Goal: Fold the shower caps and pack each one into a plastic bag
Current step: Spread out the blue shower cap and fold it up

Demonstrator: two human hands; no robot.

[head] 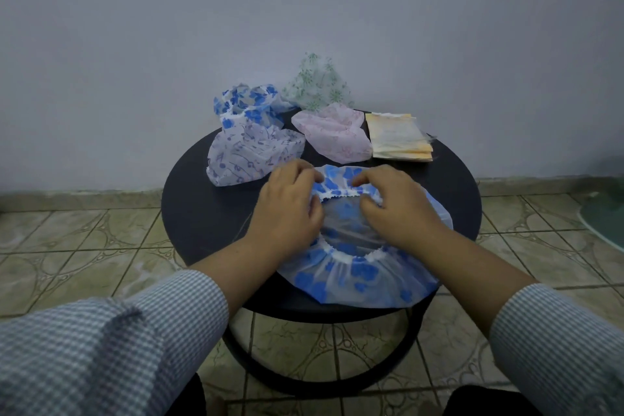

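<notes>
Step in hand: first fold of the blue-flowered shower cap [358,275], spread opening-up on the near half of the round black table [202,213]; likely just starting, nothing packed yet by the look of it.
Left hand [287,203]: fingers curled, pinching the elastic rim at the far left of the opening.
Right hand [388,203]: fingers curled, pinching the same rim at the far right of the opening, thumb tucked under the ruffle.
Cap position: lying flat, near edge hanging slightly past the table's front rim.
Waiting caps: music-note cap [253,152] just beyond the left hand; blue cap [250,103] behind it; pink cap [334,132] at the middle; green-sprigged cap [317,84] at the back against the wall.
Plastic bags [398,138]: a flat stack at the far right of the table, beside the pink cap, apart from the working cap.
Next move, as judged: far rim drawn toward the near rim, halving the cap; even pull from both hands needed, since the thin film will slip and balloon.
Edges: overhang at the front, some risk of sliding off.
Open room: bare table to the left of the cap; little clearance at the back.
</notes>
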